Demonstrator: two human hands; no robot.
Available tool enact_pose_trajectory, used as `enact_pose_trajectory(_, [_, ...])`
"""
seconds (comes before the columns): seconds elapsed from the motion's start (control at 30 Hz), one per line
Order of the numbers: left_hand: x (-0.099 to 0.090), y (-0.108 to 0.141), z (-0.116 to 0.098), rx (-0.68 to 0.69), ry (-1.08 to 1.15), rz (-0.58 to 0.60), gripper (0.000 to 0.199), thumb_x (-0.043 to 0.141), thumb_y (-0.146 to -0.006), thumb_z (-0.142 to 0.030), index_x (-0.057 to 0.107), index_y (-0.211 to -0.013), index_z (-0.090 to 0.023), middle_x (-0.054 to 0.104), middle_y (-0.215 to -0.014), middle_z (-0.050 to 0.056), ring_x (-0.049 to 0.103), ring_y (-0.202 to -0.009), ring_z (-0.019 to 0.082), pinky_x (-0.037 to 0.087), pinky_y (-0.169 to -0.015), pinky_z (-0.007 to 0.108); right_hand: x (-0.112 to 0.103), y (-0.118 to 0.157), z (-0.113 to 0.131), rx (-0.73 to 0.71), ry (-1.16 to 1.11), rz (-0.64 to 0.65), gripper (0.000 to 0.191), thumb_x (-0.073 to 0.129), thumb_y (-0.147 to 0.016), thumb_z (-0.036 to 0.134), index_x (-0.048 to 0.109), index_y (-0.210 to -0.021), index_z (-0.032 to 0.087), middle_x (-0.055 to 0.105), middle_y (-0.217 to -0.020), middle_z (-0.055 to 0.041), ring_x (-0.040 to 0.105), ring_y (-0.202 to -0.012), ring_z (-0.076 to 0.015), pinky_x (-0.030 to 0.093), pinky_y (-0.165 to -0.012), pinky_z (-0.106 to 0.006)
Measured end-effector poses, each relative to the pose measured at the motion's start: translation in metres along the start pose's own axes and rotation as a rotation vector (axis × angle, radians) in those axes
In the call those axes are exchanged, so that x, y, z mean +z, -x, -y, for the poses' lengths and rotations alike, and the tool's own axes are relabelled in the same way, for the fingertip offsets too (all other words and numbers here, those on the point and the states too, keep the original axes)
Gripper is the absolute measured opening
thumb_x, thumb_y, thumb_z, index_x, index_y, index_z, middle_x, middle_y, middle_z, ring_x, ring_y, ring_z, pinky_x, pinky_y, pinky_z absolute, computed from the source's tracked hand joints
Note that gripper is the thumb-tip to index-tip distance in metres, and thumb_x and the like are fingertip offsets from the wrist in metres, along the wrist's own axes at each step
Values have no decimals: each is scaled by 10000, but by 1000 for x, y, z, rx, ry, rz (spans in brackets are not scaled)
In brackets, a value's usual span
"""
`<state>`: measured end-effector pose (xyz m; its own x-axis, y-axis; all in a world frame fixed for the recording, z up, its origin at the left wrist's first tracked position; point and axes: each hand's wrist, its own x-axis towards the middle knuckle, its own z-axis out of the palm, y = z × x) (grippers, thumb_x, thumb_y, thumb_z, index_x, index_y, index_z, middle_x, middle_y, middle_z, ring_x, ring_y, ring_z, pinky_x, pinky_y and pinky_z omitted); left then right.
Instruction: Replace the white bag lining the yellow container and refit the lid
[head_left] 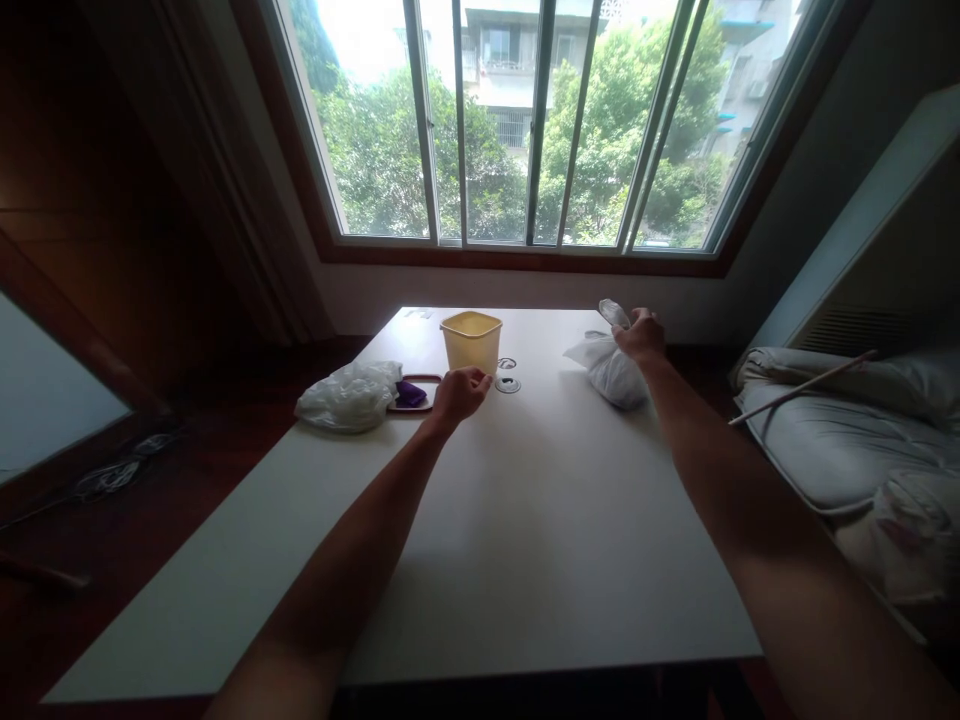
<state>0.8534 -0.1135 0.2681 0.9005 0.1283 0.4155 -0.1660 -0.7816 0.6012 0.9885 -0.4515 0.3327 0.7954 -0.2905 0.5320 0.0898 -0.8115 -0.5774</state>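
Observation:
A yellow square plastic bin (471,345) stands upright towards the far side of the white table. My left hand (463,393) is at its lower front, fingers curled and thumb against them; what they hold, if anything, is hidden. At the far right, my right hand (641,333) is closed around the gathered top of a white plastic bag (616,375). The bag is bulging and its bottom rests on or close to the table. Its contents do not show.
Left of the bin lie a crumpled translucent plastic bag (352,397) and a small brown-rimmed tray (424,405) with a purple cloth-like item (410,393). Round flat pieces (508,385) lie right of the bin. The white table (540,560) ends before a window wall; cushions (847,430) are at right.

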Motion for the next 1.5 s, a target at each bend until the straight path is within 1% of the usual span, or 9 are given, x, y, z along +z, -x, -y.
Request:
enact_pose_trajectory(0.2, [-3, -4, 2, -13, 15, -29, 253, 615, -876, -404, 745, -888, -188, 765, -818, 70, 712, -744, 205, 502, -642, 280, 6, 36, 38, -224, -121, -18, 383, 673, -773, 306, 648, -1117, 139, 646, -1218, -173, 591, -1141, -316, 448, -1019, -464])
enact_pose_trajectory(0.37, [-9, -16, -2, 12, -31, -99, 267, 591, -893, -376, 742, -981, -174, 770, -896, 81, 718, -763, 210, 534, -713, 302, 6, 77, 63, -292, -328, 170, 236, 609, -843, 362, 715, -893, 157, 745, -906, -108, 694, -875, -248, 530, -860, -369])
enact_pose_trajectory(0.47, [-10, -28, -7, 57, -126, -161, 296, 557, -917, -341, 717, -1105, -178, 756, -1070, 88, 718, -791, 210, 547, -786, 329, 8, 96, 73, -274, -418, 221, 283, 591, -864, 411, 725, -823, 166, 751, -818, -94, 704, -785, -227, 536, -766, -327])
enact_pose_trajectory(0.6, [-7, -46, -7, 112, -257, -193, 428, 550, -924, -297, 593, -1338, -198, 624, -1377, 92, 681, -1095, 254, 525, -954, 362, 15, 111, 79, -266, -484, 284, 320, 586, -874, 449, 734, -815, 171, 760, -810, -87, 709, -780, -219, 532, -736, -309])
enact_pose_trajectory(0.67, [-5, -56, -5, 116, -317, -167, 482, 558, -923, -301, 541, -1395, -204, 575, -1437, 92, 631, -1201, 277, 515, -984, 376, 18, 113, 79, -264, -499, 309, 317, 590, -875, 447, 738, -827, 171, 764, -823, -84, 711, -792, -216, 531, -744, -305])
enact_pose_trajectory(0.8, [-4, -74, 2, 111, -377, -95, 547, 572, -924, -345, 483, -1443, -197, 568, -1443, 100, 631, -1190, 294, 521, -965, 389, 23, 111, 78, -264, -511, 340, 298, 600, -874, 429, 740, -840, 168, 766, -831, -83, 715, -798, -210, 531, -735, -293])
enact_pose_trajectory(1.13, [7, -91, 8, 97, -275, -93, 391, 618, -902, -298, 619, -1277, -184, 656, -1310, 118, 642, -1124, 297, 499, -934, 390, 26, 101, 66, -272, -500, 376, 247, 614, -882, 400, 737, -864, 187, 772, -903, -80, 722, -848, -211, 545, -776, -298])
enact_pose_trajectory(1.37, [13, -97, 9, 30, -254, -77, 343, 549, -919, -372, 646, -1232, -270, 681, -1263, 78, 635, -1098, 272, 500, -919, 398, 27, 98, 62, -268, -489, 400, 240, 616, -883, 385, 744, -875, 182, 772, -902, -81, 720, -855, -206, 545, -779, -292])
enact_pose_trajectory(1.5, [15, -100, 9, 38, -211, -65, 297, 512, -924, -375, 690, -1131, -257, 710, -1188, 87, 646, -1069, 264, 498, -921, 393, 26, 97, 61, -271, -494, 399, 247, 616, -882, 380, 743, -875, 168, 770, -907, -90, 719, -847, -204, 543, -772, -291])
